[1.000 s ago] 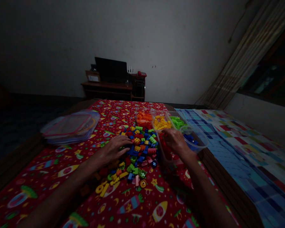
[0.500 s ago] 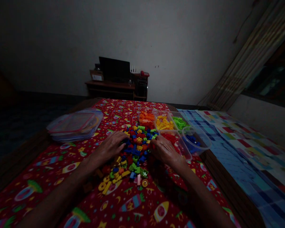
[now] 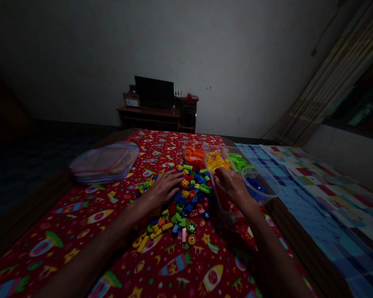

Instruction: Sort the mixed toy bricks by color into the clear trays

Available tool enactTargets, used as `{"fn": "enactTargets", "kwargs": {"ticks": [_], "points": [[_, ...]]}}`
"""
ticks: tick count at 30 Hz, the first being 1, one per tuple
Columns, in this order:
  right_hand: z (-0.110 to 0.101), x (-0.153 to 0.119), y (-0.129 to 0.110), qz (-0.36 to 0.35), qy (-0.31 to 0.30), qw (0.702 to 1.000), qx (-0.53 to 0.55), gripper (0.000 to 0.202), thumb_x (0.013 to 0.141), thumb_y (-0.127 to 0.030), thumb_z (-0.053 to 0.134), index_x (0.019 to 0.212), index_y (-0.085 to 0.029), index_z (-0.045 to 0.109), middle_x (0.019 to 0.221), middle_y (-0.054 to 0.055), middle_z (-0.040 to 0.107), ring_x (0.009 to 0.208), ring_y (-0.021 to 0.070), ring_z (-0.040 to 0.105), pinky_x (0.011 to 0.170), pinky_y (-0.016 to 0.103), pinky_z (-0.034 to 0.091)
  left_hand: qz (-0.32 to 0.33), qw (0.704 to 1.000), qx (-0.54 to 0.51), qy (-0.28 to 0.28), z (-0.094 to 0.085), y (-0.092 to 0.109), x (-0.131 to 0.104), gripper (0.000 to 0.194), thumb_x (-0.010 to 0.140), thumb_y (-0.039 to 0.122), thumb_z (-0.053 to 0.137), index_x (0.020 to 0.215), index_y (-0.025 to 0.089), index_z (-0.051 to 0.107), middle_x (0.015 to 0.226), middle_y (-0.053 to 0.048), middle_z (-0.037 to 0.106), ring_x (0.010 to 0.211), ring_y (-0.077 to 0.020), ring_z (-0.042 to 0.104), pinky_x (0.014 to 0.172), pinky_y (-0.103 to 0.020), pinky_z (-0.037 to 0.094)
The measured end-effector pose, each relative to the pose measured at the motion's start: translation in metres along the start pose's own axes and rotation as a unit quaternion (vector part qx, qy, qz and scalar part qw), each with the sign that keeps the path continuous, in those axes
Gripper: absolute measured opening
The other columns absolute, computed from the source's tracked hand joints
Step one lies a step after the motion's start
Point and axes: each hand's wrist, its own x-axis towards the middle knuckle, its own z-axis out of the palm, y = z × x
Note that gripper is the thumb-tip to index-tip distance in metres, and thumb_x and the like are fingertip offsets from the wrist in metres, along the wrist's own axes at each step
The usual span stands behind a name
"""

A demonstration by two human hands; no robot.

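Observation:
My left hand [image 3: 165, 187] rests over the left part of a pile of mixed toy building bricks [image 3: 184, 209], its fingers spread and nothing seen in them. Above the clear container of red bricks [image 3: 224, 203] is my right hand [image 3: 233, 187], fingers curled together and pointing down. Whatever they hold, if anything, is hidden. Behind that container sit yellow bricks [image 3: 217, 160], orange bricks [image 3: 195, 155] and green bricks [image 3: 238, 161] in their own clear containers. Blue bricks [image 3: 255, 184] lie in a round clear tub [image 3: 272, 191] right of my right hand.
A stack of clear lids [image 3: 102, 163] lies on the left of the red patterned cloth [image 3: 174, 265]. Past the table's far edge stands a desk [image 3: 149, 111] with a monitor [image 3: 154, 92]. A checked bedspread [image 3: 301, 198] spreads out on the right.
My right hand has moved right from the pile's edge to above the red bricks' container. My left hand has shifted right over the pile, and its fingers have spread. The view has turned slightly left.

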Motion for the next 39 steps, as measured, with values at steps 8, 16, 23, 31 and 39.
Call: {"fn": "enactTargets", "kwargs": {"ticks": [8, 16, 23, 31, 39], "points": [[-0.005, 0.001, -0.002, 0.006, 0.028, 1.000, 0.007, 0.022, 0.093, -0.027, 0.042, 0.101, -0.015, 0.059, 0.081, 0.008, 0.067, 0.071, 0.0175, 0.059, 0.063, 0.026, 0.036, -0.005, 0.998, -0.046, 0.033, -0.008, 0.001, 0.002, 0.017, 0.087, 0.032, 0.055, 0.097, 0.019, 0.058, 0.116, -0.012, 0.063, 0.124, -0.0261, 0.047, 0.106, -0.045, 0.039], [0.014, -0.001, 0.022, 0.037, 0.117, 0.991, -0.043, 0.018, 0.089, -0.024, 0.047, 0.100, -0.017, 0.061, 0.096, 0.013, 0.065, 0.089, 0.0231, 0.059, 0.077, 0.033, 0.044, -0.170, 0.982, -0.078, 0.032, -0.030, 0.010, 0.010, 0.019, 0.076, 0.028, 0.052, 0.092, 0.021, 0.055, 0.096, -0.005, 0.068, 0.088, -0.0206, 0.065, 0.081, -0.033, 0.052], [0.019, 0.000, -0.005, -0.047, 0.054, 0.995, 0.062, 0.019, 0.088, -0.017, 0.046, 0.100, -0.018, 0.061, 0.097, 0.010, 0.065, 0.088, 0.0197, 0.058, 0.076, 0.030, 0.042, -0.212, 0.975, -0.065, 0.004, -0.036, 0.004, 0.008, 0.016, 0.072, 0.025, 0.052, 0.086, 0.021, 0.058, 0.088, -0.002, 0.069, 0.075, -0.0177, 0.065, 0.070, -0.027, 0.051], [0.035, 0.046, -0.064, -0.008, -0.110, 0.994, -0.008, 0.019, 0.091, -0.021, 0.048, 0.088, -0.016, 0.066, 0.081, 0.008, 0.066, 0.071, 0.0167, 0.056, 0.061, 0.026, 0.030, -0.172, 0.982, -0.081, 0.003, -0.029, -0.002, 0.009, 0.021, 0.076, 0.029, 0.051, 0.088, 0.019, 0.065, 0.090, -0.005, 0.072, 0.081, -0.0199, 0.067, 0.078, -0.032, 0.053], [0.068, 0.067, -0.087, -0.018, -0.128, 0.992, 0.007, 0.025, 0.091, -0.022, 0.051, 0.113, -0.020, 0.060, 0.112, 0.013, 0.063, 0.109, 0.0256, 0.052, 0.088, 0.038, 0.040, -0.202, 0.978, -0.041, 0.036, -0.030, -0.020, 0.001, 0.024, 0.077, 0.030, 0.053, 0.095, 0.022, 0.067, 0.100, -0.005, 0.073, 0.092, -0.0231, 0.068, 0.085, -0.036, 0.054]]}}
